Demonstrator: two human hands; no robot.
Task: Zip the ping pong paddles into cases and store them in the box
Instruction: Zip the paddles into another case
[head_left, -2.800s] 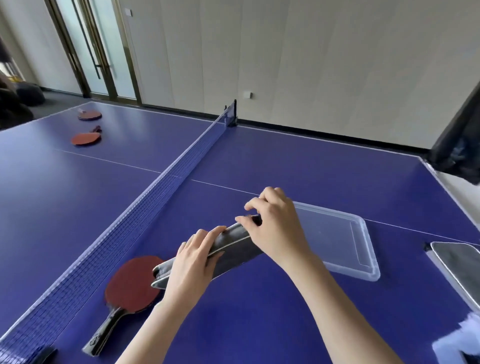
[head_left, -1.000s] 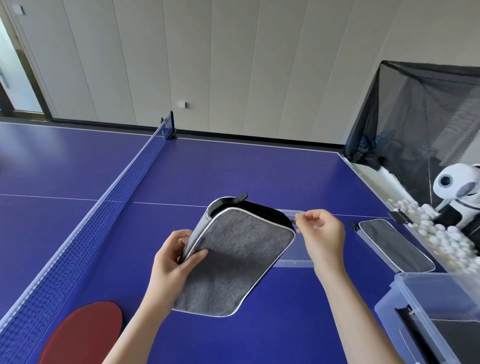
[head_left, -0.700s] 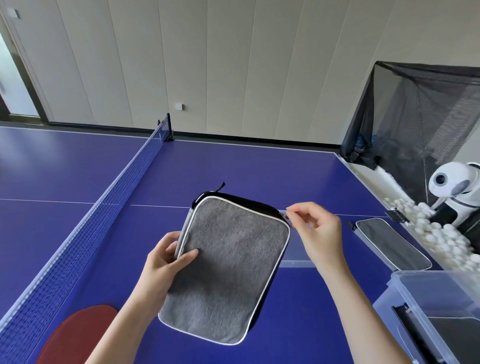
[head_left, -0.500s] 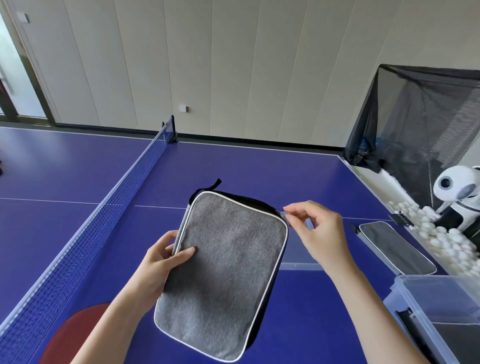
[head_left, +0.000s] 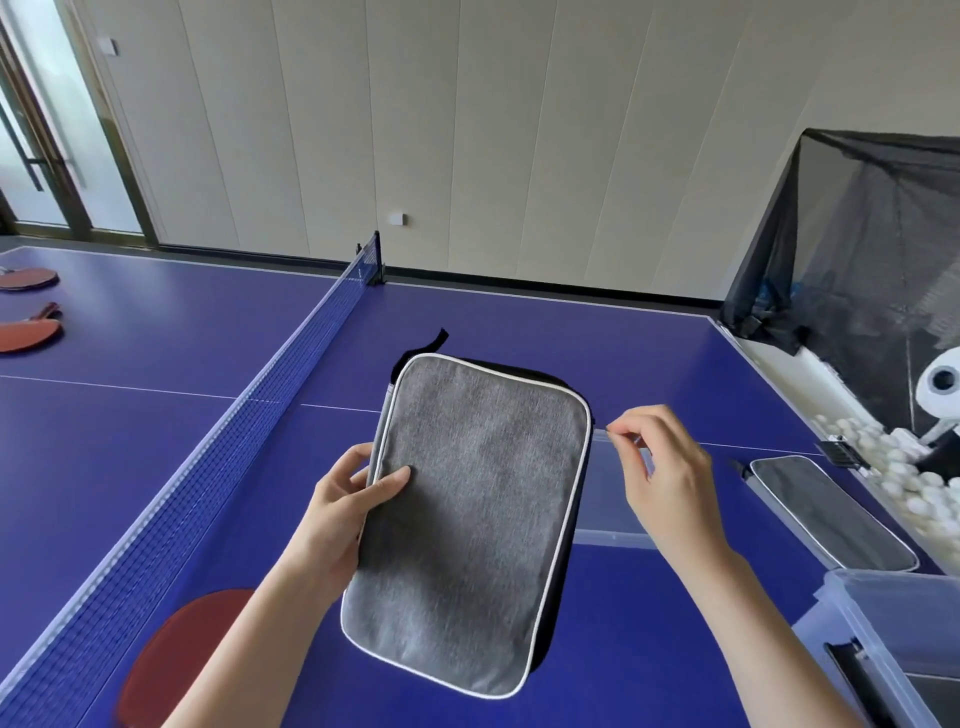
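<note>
— Where is the case?

— The grey fabric case (head_left: 478, 519) with white piping is held up over the blue table-tennis table (head_left: 156, 441), mid-frame. Its long axis runs from upper middle to lower middle, with the bottom leaning a little left. A black loop (head_left: 436, 340) sticks out at its top.

— Who has it?

— The left hand (head_left: 348, 499) grips the left long edge, thumb flat on the grey face and fingers behind. The right hand (head_left: 665, 478) is just beside the upper right corner. Its thumb and forefinger tips are brought together and the other fingers are curled. I cannot tell whether a zip pull sits between those tips.

— Is it zipped?

— The edges facing the camera look closed. What is inside is hidden.

— And the box?

— The clear plastic storage box (head_left: 872, 639) sits in the lower right corner of the frame, with something dark in it. From the case it lies down and to the right, nearer the right hand than the left one doing the holding. I'd judge the coming move to be a carry to the right, either with the left arm reaching across or with a handover, and the long axis turned to suit the opening.

— Anything along the way?

— A clear flat lid (head_left: 608, 509) lies on the table behind the case, and a second grey case (head_left: 831, 514) lies to the right of it. A red round paddle (head_left: 176, 660) lies at lower left.
</note>
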